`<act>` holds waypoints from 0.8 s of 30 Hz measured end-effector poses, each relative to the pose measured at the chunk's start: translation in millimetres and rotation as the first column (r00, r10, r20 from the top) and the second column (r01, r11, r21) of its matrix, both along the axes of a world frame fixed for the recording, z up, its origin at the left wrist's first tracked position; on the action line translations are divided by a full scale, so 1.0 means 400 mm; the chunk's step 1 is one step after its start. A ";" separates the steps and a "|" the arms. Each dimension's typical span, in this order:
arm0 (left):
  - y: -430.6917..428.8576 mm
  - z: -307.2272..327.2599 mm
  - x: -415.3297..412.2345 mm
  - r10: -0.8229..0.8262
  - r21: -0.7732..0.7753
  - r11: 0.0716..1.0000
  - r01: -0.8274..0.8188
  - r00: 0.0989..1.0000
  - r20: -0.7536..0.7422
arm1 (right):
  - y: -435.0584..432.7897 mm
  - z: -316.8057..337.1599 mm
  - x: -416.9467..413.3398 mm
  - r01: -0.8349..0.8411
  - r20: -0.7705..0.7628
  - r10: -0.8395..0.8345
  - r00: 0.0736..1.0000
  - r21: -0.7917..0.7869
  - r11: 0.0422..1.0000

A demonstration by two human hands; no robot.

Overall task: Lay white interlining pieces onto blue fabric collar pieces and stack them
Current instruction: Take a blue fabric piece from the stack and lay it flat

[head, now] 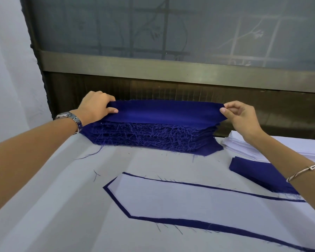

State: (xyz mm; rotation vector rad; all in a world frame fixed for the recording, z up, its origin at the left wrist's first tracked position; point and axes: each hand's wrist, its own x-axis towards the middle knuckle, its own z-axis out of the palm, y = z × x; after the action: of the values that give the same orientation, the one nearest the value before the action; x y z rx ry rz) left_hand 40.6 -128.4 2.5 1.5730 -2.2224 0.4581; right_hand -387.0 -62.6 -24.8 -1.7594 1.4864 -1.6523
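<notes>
A tall stack of blue collar pieces [149, 137] with frayed edges stands at the far side of the table. The top blue piece [162, 111] is raised off that stack. My left hand [96, 106] pinches its left end and my right hand [240, 115] pinches its right end. Nearer to me lies a blue collar piece [198, 223] with a white interlining piece [198, 200] laid on it, only its blue border showing. White interlining pieces [305, 148] sit stacked at the far right, partly behind my right forearm.
A smaller pile of blue pieces [258, 173] lies at the right, under my right forearm. The table [62, 206] is covered in white cloth with loose blue threads. A dark window frame [171, 70] and frosted glass rise directly behind the stack.
</notes>
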 end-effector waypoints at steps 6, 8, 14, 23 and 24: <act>0.012 0.018 0.092 0.024 -0.057 0.998 -0.028 0.997 -0.079 | 0.033 0.023 -0.004 -0.010 -0.055 0.009 0.998 -0.031 0.999; 0.017 0.030 0.105 -0.015 -0.065 0.998 0.005 0.988 -0.154 | 0.054 0.034 -0.014 0.000 -0.080 -0.004 0.997 -0.048 0.999; 0.048 0.087 0.093 -0.153 -0.061 0.988 0.140 0.903 -0.402 | 0.132 0.075 -0.085 0.039 -0.072 -0.045 0.996 -0.084 0.996; 0.146 0.056 -0.009 -0.192 0.206 0.930 0.305 0.880 -0.435 | 0.266 0.086 -0.320 -0.048 -0.043 0.061 0.997 0.244 0.969; 0.156 0.044 -0.018 -0.197 0.263 0.900 0.348 0.862 -0.466 | 0.276 0.076 -0.356 -0.040 -0.055 0.060 0.997 0.313 0.949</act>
State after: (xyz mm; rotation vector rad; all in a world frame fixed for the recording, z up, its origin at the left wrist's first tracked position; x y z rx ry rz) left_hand 33.3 -66.1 19.9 1.3036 -2.1906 -0.3514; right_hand -529.2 47.9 5.5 -1.6715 1.6142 -1.2638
